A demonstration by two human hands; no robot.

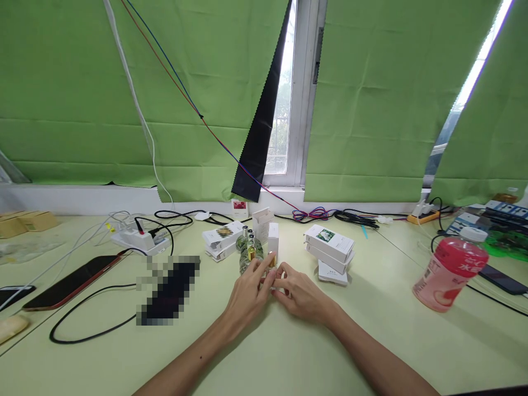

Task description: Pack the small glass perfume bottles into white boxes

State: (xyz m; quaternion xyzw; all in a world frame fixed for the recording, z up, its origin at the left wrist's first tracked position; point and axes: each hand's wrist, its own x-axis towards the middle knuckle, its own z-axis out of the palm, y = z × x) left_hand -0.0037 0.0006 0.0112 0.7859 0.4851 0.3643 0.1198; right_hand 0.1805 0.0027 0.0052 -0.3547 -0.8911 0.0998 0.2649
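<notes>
My left hand [247, 291] and my right hand [303, 294] meet at the middle of the table. Their fingers close round a small glass bottle with a gold-coloured top [271, 258], mostly covered by the fingers. Just beyond my left fingertips stands a cluster of clear glass bottles [243, 258], some with dark or silver tops and one with a gold one. An upright white box [273, 241] stands directly behind the held bottle. Behind it to the left is another white box [260, 224], its top flap raised.
White boxes lie stacked at left [223, 235] and right [330, 245], the lowest right one [332, 273] askew. A pink drink bottle [447, 272] stands far right. Phones [74, 280], a power strip [140, 240] and cables occupy the left. Green blinds [371, 110] hang behind.
</notes>
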